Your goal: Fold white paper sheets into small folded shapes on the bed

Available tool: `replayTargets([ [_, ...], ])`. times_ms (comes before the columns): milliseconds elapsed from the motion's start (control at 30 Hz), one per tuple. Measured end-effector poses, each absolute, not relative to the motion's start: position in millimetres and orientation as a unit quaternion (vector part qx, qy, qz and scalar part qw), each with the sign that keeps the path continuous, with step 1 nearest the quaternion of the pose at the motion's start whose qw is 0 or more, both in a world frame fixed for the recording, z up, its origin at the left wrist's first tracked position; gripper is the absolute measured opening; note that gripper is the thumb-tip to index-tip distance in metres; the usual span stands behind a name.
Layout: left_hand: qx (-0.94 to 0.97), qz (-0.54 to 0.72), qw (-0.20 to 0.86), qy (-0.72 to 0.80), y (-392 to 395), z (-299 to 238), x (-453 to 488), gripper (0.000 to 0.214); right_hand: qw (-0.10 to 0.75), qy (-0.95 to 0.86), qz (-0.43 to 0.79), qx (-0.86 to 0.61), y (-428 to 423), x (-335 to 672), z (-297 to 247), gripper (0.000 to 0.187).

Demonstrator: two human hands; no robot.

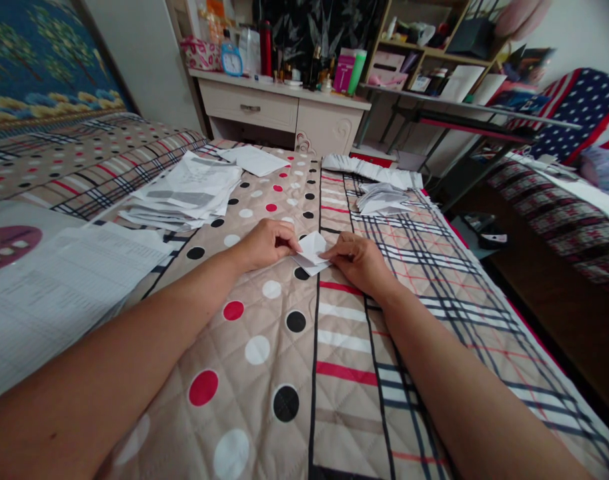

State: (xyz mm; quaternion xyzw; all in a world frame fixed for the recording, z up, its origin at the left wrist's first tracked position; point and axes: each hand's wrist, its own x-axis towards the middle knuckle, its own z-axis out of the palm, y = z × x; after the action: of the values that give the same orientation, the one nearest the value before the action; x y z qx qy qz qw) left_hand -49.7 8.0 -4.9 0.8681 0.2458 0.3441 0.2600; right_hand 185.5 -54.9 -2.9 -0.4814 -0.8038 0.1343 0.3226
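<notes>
A small folded piece of white paper [311, 252] lies on the quilted bedspread [294, 373] in the middle of the head view. My left hand [267, 243] is closed, its fingertips pinching the paper's left edge. My right hand [357, 261] is closed too, pressing and pinching the paper's right side. Both forearms reach in from the lower corners. Part of the paper is hidden under my fingers.
A loose stack of printed sheets [184, 193] lies at the left, one sheet [254, 160] behind it, large sheets [59, 280] at near left. Several folded paper pieces [384, 199] sit at the right. A cluttered dresser [279, 107], shelves [434, 60] and another bed [559, 200] stand beyond.
</notes>
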Motion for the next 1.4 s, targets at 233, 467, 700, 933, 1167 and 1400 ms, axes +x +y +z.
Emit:
replayTargets([
  [233,0.881,0.349,0.22,0.234,5.5,-6.0,-48.7,0.013,0.305,-0.828,0.113,-0.457,-53.0,186.5,-5.9,0.027],
  [467,0.9,0.328,0.187,0.218,2.4,-5.8,-47.0,0.022,0.3,-0.827,0.112,-0.462,-55.4,184.2,-4.3,0.027],
  [700,0.913,0.303,0.175,0.208,1.7,-2.1,-47.2,0.034,0.268,-0.838,0.076,-0.469,-57.9,183.5,-4.4,0.024],
  [933,0.914,0.296,0.175,0.218,1.7,-2.5,-48.7,0.033,0.251,-0.845,0.05,-0.469,-63.4,181.6,0.1,0.029],
  [1167,0.917,0.28,0.164,0.233,0.0,0.9,-47.9,0.033,0.239,-0.852,0.017,-0.466,-65.1,180.8,0.3,0.029],
  [1400,0.933,0.227,0.082,0.268,-6.5,4.5,-47.7,0.035,0.225,-0.851,-0.005,-0.474,-67.7,177.9,1.6,0.029],
])
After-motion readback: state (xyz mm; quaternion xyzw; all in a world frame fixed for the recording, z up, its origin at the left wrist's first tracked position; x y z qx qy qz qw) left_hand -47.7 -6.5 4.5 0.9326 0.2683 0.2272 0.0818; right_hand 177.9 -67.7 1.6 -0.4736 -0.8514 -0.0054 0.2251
